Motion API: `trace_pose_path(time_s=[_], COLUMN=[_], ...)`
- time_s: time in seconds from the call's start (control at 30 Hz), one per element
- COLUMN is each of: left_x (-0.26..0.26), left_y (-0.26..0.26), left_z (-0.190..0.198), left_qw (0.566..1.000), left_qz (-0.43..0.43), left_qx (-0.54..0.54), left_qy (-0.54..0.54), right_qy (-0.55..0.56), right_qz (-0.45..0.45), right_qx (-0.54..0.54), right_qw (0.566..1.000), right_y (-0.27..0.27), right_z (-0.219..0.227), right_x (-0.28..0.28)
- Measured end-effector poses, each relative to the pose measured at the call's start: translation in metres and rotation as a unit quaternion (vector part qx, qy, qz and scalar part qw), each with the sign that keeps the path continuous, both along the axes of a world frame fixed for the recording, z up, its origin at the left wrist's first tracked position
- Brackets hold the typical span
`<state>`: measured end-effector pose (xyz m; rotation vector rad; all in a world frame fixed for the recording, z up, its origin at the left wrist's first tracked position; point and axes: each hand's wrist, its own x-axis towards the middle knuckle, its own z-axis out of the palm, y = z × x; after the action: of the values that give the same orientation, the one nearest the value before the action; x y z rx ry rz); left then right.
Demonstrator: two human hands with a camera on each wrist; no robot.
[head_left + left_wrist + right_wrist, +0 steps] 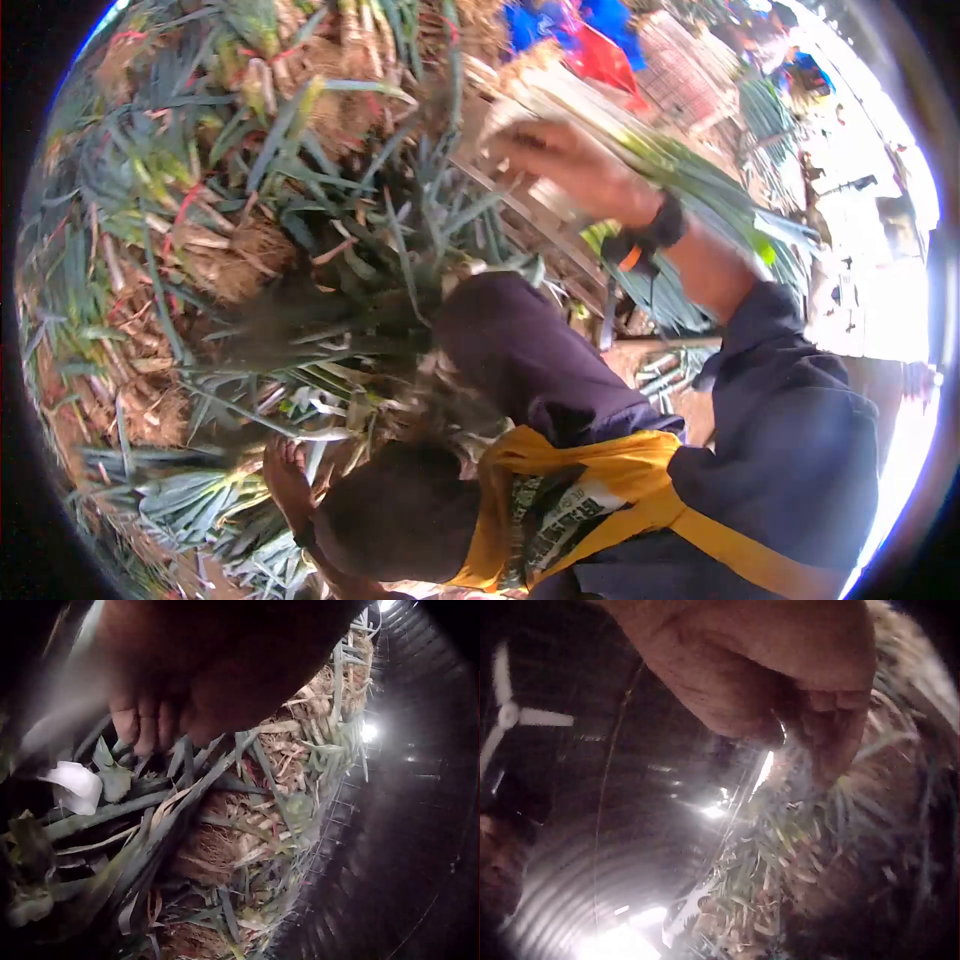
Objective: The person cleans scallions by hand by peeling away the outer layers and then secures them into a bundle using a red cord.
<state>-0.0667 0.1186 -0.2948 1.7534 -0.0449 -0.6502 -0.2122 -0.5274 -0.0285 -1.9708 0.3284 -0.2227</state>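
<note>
In the head view my right hand (565,165) is raised beside a long bundle of leeks (620,125), pale stems at one end and green leaves at the other. It is blurred there; the right wrist view has its fingers (840,735) bent loosely near the thumb, with nothing visible between them. My left hand (288,482) hangs low beside my knee, over loose leek leaves (320,435). From the left wrist, its fingertips (146,735) point down at the leaves, loosely bent, and no held thing shows. A white scrap (75,786) lies among these leaves.
Heaped bunches of leeks with rooty ends (240,260), some tied with red bands, cover the left side. A red bag (605,65) and blue cloth lie past the leek bundle. My knee (500,320) rises between the hands. A ceiling fan (508,714) hangs overhead.
</note>
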Motion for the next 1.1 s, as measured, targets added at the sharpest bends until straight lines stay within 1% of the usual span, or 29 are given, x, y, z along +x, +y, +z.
trace_pose_path(time_s=[0.03, 0.07, 0.1, 0.13, 0.17, 0.2, 0.23, 0.27, 0.3, 0.33, 0.37, 0.4, 0.43, 0.47, 0.53, 0.57, 0.63, 0.67, 0.7, 0.77, 0.83, 0.93, 1.0, 1.07, 1.1], left_x=[-0.010, -0.019, -0.013, -0.015, -0.021, -0.027, -0.031, -0.035, -0.040, -0.043, -0.045, -0.046, -0.045, -0.045, -0.046, -0.045, -0.045, -0.044, -0.043, -0.043, -0.043, -0.044, -0.047, -0.049, -0.049], left_y=[-0.008, -0.023, -0.023, -0.015, -0.004, 0.006, 0.008, 0.001, -0.006, -0.013, -0.018, -0.024, -0.030, -0.037, -0.048, -0.055, -0.068, -0.073, -0.078, -0.085, -0.092, -0.099, -0.099, -0.096, -0.091], left_z=[0.016, 0.036, 0.032, 0.028, 0.023, 0.018, 0.024, 0.026, 0.033, 0.039, 0.044, 0.049, 0.052, 0.056, 0.058, 0.058, 0.062, 0.063, 0.065, 0.068, 0.071, 0.074, 0.076, 0.080, 0.082], left_qw=[1.000, 0.999, 0.963, 0.989, 0.997, 0.987, 0.986, 0.990, 0.993, 0.993, 0.991, 0.990, 0.990, 0.988, 0.986, 0.985, 0.984, 0.983, 0.983, 0.983, 0.983, 0.984, 0.985, 0.986, 0.987], left_qz=[0.014, 0.031, 0.211, 0.137, 0.051, -0.022, -0.016, 0.011, 0.049, 0.072, 0.097, 0.107, 0.105, 0.113, 0.122, 0.123, 0.126, 0.126, 0.124, 0.122, 0.121, 0.113, 0.104, 0.097, 0.090], left_qx=[-0.009, -0.018, -0.083, -0.017, 0.049, 0.114, 0.123, 0.113, 0.094, 0.093, 0.091, 0.094, 0.097, 0.103, 0.112, 0.117, 0.126, 0.130, 0.134, 0.136, 0.137, 0.139, 0.139, 0.135, 0.131], left_qy=[0.006, 0.009, 0.145, 0.058, -0.024, -0.116, -0.115, -0.089, -0.046, -0.023, -0.005, 0.003, 0.004, 0.010, 0.014, 0.015, 0.018, 0.019, 0.018, 0.015, 0.013, 0.012, 0.002, -0.004, -0.010], right_qy=[0.034, 0.102, 0.180, 0.266, 0.338, 0.287, 0.354, 0.317, 0.294, 0.282, 0.335, 0.391, 0.447, 0.495, 0.424, 0.408, 0.328, 0.294, 0.253, 0.255, 0.335, 0.305, 0.358, 0.403, 0.375], right_qz=[-0.022, -0.036, -0.043, -0.034, -0.026, 0.030, -0.105, -0.153, -0.217, -0.289, -0.311, -0.333, -0.351, -0.397, -0.381, -0.382, -0.385, -0.392, -0.405, -0.460, -0.527, -0.503, -0.484, -0.464, -0.502], right_qx=[0.015, 0.005, -0.011, -0.027, -0.014, 0.016, 0.181, 0.033, -0.140, -0.287, -0.211, -0.137, -0.072, -0.210, -0.107, -0.106, -0.199, -0.234, -0.258, -0.201, -0.037, -0.017, -0.009, -0.007, -0.057], right_qw=[0.999, 0.994, 0.983, 0.963, 0.941, 0.957, 0.912, 0.935, 0.920, 0.869, 0.864, 0.847, 0.820, 0.744, 0.815, 0.823, 0.839, 0.840, 0.840, 0.826, 0.780, 0.808, 0.798, 0.788, 0.777], right_y=[0.006, 0.013, 0.021, 0.028, 0.034, 0.019, 0.034, 0.033, 0.033, 0.032, 0.031, 0.030, 0.029, 0.033, 0.032, 0.035, 0.034, 0.033, 0.035, 0.042, 0.049, 0.059, 0.071, 0.071, 0.077], right_z=[-0.031, -0.069, -0.106, -0.142, -0.173, -0.248, -0.259, -0.305, -0.351, -0.394, -0.381, -0.366, -0.352, -0.415, -0.405, -0.416, -0.466, -0.483, -0.472, -0.449, -0.446, -0.442, -0.431, -0.416, -0.409], right_x=[-0.027, -0.057, -0.087, -0.119, -0.147, -0.191, -0.214, -0.250, -0.285, -0.319, -0.325, -0.330, -0.335, -0.366, -0.378, -0.386, -0.411, -0.419, -0.409, -0.391, -0.391, -0.402, -0.401, -0.390, -0.385])
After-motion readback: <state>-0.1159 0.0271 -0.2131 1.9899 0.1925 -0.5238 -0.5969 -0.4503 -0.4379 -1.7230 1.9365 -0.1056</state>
